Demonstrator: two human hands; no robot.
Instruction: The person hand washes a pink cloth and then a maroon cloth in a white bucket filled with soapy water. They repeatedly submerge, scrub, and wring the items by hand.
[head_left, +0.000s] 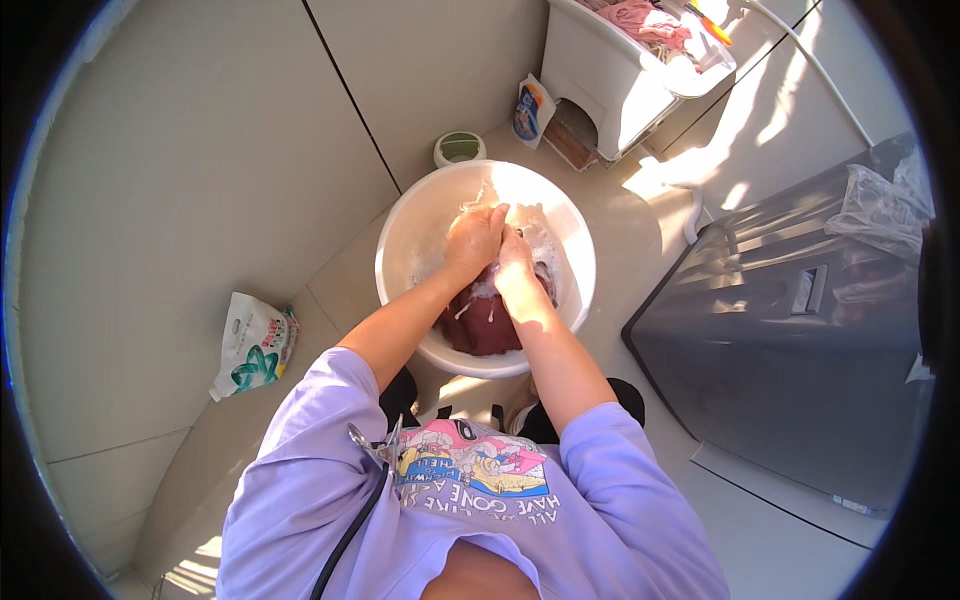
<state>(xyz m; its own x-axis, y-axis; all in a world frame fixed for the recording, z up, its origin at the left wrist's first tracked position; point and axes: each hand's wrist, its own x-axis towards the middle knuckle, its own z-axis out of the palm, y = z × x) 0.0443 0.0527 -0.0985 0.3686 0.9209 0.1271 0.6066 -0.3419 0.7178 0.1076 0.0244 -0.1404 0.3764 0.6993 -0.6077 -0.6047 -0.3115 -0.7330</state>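
Observation:
A round white plastic basin (391, 247) stands on the floor before me, with soapy water inside. Dark red wet cloth (484, 326) lies in its near part, with white suds on it. Over the middle of the basin, my left hand (475, 238) and my right hand (514, 259) are close together; which of them grips the cloth is partly hidden, but both are closed around wet fabric at the cloth's upper part. Foam (544, 240) floats at the basin's right side.
Behind the basin sits a green and white container (460, 148). A detergent pouch (531, 112) leans by a white sink cabinet (592, 67) holding pink cloth (645, 22). A printed plastic bag (253, 345) stands left; a grey appliance (780, 337) stands right.

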